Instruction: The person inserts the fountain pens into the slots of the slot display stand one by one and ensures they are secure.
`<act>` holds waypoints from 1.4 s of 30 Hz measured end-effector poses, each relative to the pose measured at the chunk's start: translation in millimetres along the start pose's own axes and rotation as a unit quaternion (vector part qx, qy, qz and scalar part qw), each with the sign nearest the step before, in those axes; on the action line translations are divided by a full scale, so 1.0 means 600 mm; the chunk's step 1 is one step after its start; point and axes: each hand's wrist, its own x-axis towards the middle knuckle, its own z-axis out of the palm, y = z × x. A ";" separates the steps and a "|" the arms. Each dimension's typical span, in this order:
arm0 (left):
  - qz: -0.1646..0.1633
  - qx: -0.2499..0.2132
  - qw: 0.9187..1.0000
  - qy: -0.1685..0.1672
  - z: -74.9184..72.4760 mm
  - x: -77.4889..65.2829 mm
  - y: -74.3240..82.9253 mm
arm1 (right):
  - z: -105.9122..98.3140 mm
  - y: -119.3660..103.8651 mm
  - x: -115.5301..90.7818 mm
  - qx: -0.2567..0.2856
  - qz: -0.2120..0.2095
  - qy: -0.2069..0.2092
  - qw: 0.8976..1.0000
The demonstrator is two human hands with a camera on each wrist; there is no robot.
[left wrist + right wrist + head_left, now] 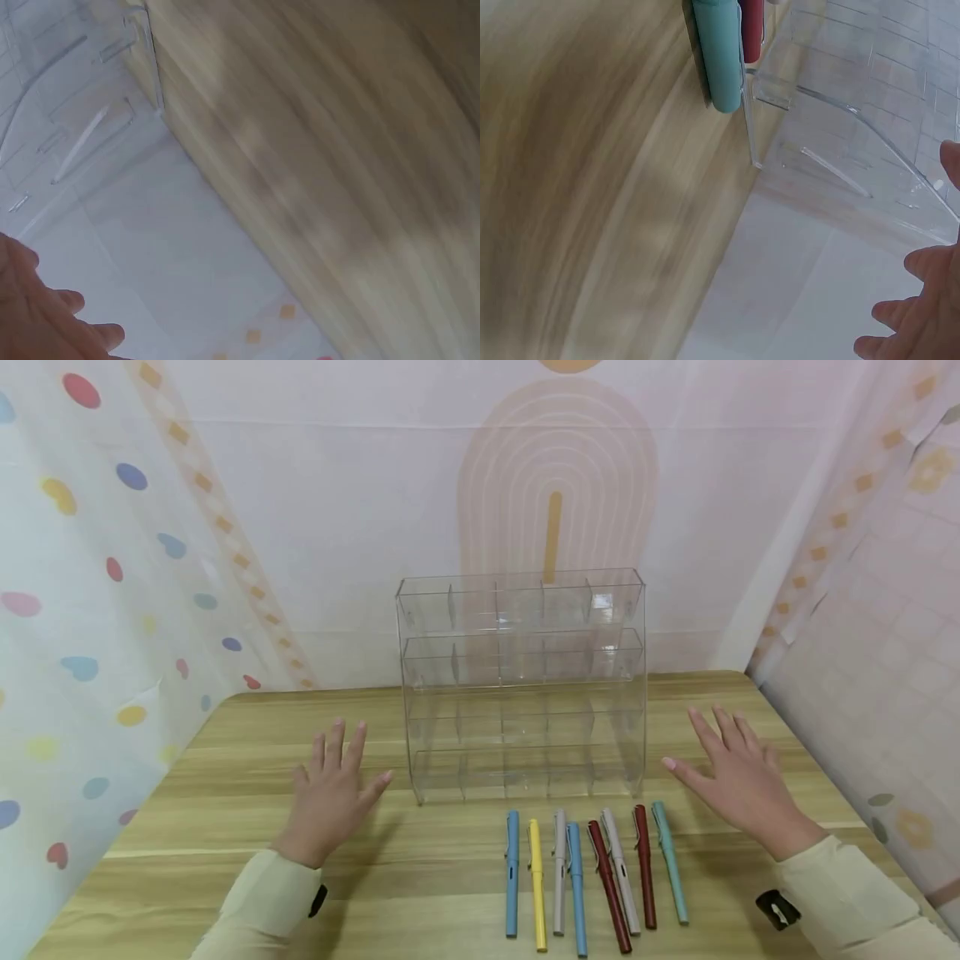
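A clear plastic tiered rack (525, 685) with divided compartments stands upright on the wooden table. In front of it lie several clip pens side by side: a blue pen (512, 872), a yellow pen (537, 885), a grey pen (559, 872), a second blue pen (577, 889), a dark red pen (610, 887), another grey pen (622, 872), another dark red pen (645, 868) and a teal pen (670, 862). Left of the rack, my left hand (330, 802) has its fingers spread and holds nothing. On the right, my right hand (746, 785) is likewise spread, nearest the teal pen and apart from it.
The table (187, 827) has its back edge against a patterned curtain (337, 527). Further curtains hang at the left and right sides. A small black object (777, 910) shows at the right sleeve, and another dark piece (318, 902) at the left sleeve.
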 end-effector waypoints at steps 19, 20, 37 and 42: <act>-0.005 -0.261 0.965 0.018 0.001 0.054 0.051 | 0.024 -0.001 -0.010 0.161 0.033 -0.044 0.985; -0.007 -0.271 0.962 0.018 -0.002 0.056 0.054 | 0.025 -0.001 -0.009 0.162 0.035 -0.048 0.985; -0.071 -0.432 0.899 0.022 -0.016 0.103 0.082 | 0.047 0.008 -0.004 0.205 0.052 -0.100 0.972; -0.087 -0.437 0.895 0.029 -0.016 0.111 0.088 | 0.055 0.005 -0.004 0.201 0.055 -0.104 0.972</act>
